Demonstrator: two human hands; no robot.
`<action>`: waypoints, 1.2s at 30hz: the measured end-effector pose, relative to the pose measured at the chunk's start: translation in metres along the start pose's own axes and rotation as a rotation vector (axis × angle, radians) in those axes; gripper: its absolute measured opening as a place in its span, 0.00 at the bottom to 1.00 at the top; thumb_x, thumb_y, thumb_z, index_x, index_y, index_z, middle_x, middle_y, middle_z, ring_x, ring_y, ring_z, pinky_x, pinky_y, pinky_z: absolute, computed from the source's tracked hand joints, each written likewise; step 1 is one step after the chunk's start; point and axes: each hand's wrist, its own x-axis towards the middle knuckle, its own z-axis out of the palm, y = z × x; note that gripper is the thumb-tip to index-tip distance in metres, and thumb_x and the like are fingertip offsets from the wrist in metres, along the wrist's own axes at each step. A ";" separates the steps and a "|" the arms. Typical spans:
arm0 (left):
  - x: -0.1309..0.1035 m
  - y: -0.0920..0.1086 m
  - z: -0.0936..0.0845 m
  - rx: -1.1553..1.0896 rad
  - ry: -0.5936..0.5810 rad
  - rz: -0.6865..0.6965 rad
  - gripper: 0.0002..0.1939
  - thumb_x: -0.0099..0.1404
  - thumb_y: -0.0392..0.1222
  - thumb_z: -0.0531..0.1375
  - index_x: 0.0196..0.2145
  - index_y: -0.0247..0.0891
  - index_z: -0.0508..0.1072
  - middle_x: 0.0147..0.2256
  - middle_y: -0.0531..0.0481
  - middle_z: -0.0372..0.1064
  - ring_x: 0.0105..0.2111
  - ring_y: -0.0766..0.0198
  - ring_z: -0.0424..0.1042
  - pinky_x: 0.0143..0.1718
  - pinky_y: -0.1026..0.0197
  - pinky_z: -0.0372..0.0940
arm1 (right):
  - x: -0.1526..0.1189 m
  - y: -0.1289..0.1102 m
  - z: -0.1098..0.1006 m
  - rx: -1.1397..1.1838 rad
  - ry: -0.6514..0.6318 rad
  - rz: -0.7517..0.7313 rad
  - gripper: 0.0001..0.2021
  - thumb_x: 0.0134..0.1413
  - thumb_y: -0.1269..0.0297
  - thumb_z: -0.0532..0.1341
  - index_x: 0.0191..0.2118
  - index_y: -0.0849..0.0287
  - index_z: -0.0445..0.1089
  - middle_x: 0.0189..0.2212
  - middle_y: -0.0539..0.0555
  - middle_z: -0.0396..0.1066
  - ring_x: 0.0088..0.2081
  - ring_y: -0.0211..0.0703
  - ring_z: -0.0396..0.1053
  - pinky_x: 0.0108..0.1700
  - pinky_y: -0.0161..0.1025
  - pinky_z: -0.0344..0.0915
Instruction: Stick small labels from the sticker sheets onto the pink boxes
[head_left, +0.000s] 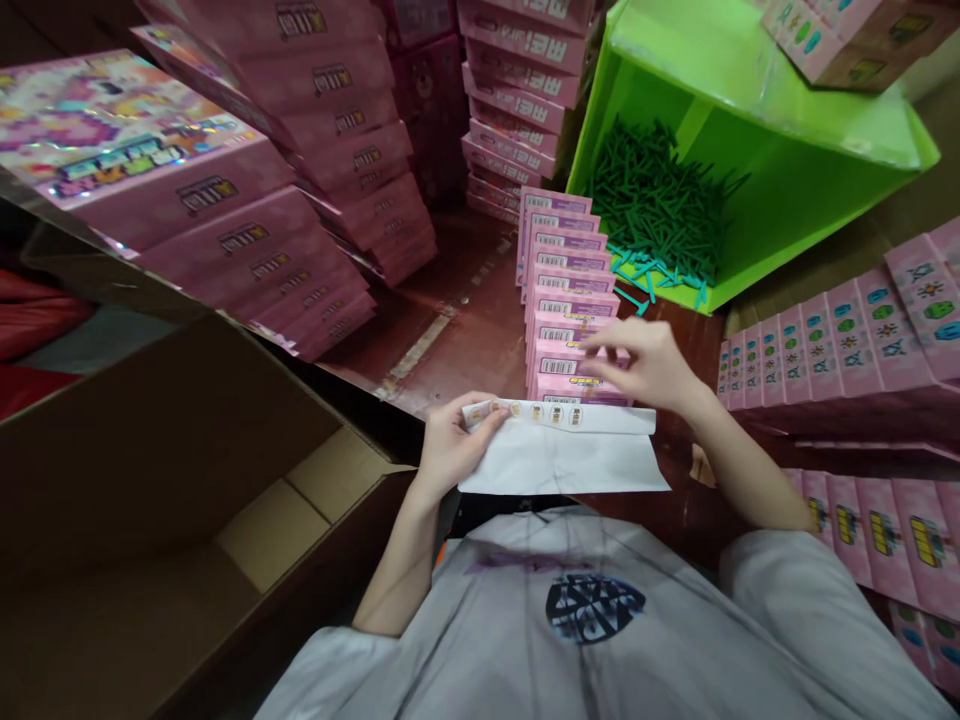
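Note:
A white sheet (562,462) with a row of small round stickers along its top edge is pinched in my left hand (459,440), thumb on top. My right hand (637,365) hovers over the near end of a row of pink boxes (571,283) with barcodes. Its fingers are curled, with thumb and index close together; whether something small sits between them is too small to tell. The sheet lies just in front of the nearest box, close to my body.
Tall stacks of pink boxes (360,130) stand at the left and back. A green box (780,130) holding many green sticks (660,200) lies at the back right. An open cardboard box (150,480) is at the left. More pink boxes (840,350) line the right.

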 end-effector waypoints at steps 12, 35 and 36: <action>0.004 0.006 0.013 -0.013 0.079 0.087 0.09 0.59 0.46 0.64 0.30 0.37 0.78 0.26 0.52 0.74 0.25 0.67 0.70 0.28 0.67 0.64 | -0.028 -0.014 0.012 0.219 0.045 0.070 0.05 0.49 0.70 0.68 0.25 0.57 0.76 0.24 0.48 0.75 0.27 0.34 0.69 0.32 0.32 0.64; 0.016 0.008 0.001 -0.172 0.014 -0.113 0.13 0.55 0.49 0.66 0.30 0.35 0.78 0.26 0.49 0.75 0.24 0.67 0.69 0.24 0.67 0.63 | -0.010 -0.023 0.012 0.009 0.031 -0.108 0.08 0.55 0.65 0.65 0.26 0.53 0.77 0.31 0.48 0.79 0.35 0.42 0.73 0.44 0.46 0.62; 0.017 0.007 0.000 -0.187 0.002 -0.130 0.14 0.55 0.49 0.66 0.30 0.35 0.78 0.27 0.49 0.75 0.24 0.67 0.69 0.24 0.67 0.63 | -0.005 -0.021 0.008 0.073 0.021 -0.091 0.08 0.55 0.65 0.64 0.26 0.53 0.77 0.29 0.48 0.78 0.34 0.41 0.73 0.44 0.45 0.62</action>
